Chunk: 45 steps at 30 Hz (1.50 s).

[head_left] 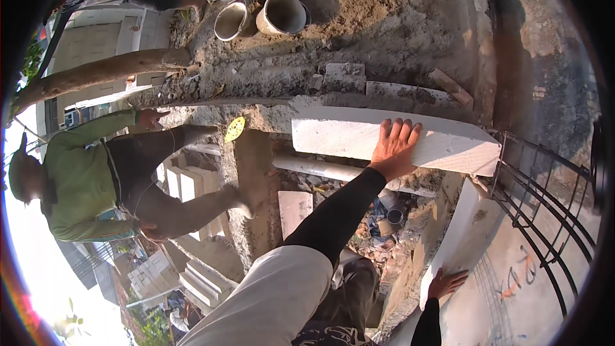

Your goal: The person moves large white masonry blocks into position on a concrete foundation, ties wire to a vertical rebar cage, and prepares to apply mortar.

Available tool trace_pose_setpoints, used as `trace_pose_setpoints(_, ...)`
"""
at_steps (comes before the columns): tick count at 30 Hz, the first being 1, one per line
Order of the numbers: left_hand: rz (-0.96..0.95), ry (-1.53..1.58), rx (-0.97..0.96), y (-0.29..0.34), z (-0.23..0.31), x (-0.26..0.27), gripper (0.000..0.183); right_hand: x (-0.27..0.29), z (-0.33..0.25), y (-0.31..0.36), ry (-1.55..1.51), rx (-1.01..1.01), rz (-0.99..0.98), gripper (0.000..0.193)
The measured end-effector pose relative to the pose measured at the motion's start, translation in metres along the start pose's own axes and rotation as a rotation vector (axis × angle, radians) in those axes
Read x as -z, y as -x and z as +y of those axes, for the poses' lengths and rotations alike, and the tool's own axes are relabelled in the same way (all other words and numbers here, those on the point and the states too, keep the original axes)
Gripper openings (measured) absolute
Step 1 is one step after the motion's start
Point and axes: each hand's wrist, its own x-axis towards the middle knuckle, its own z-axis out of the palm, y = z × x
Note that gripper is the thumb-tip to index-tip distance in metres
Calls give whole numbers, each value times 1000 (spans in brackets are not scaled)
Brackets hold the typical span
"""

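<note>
Rough brown earth (403, 9), partly sunlit and partly shaded, is spread across the far side. A wooden trunk (109, 74) is seen at the far left, beside pale panels (96, 41); the left side is flooded by glaring daylight (45, 275), with greenery (154, 330) glimpsed near left.

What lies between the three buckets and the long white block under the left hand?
The head view shows rough earth, then a short pale block and, to its right, a longer pale slab, nearer the long white block.
</note>
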Motion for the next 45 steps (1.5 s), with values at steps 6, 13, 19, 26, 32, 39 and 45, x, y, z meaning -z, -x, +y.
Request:
trace_pose_setpoints(6, -28, 30, 25, -2, -1, 4, 86, 26, -25, -14, 88, -157, -158, 124)
trace_pose_setpoints(13, -44, 88, 16, -3, -1, 8, 90, 63, -131, -105, -158, -2, 209, 127)
trace_pose_setpoints(19, -71, 37, 20, -3, 0, 3, 89, 40, -157, -123, 74, -97, 316, 116)
trace_pose_setpoints(26, -65, 6, 30, 0, -2, -1, 87, 39, -157, -123, 115, -74, 366, 113)
trace_pose_setpoints(32, -49, 17, 20, -5, 3, 4, 86, 28, -144, -131, 49, -88, 373, 115)
trace_pose_setpoints(39, -80, 24, 28, -3, -1, 7, 99, 23, -145, -131, 73, -61, 429, 112)
trace_pose_setpoints(45, -117, 28, 19, -3, -2, 8, 99, 36, -157, -124, 158, -95, 354, 110)
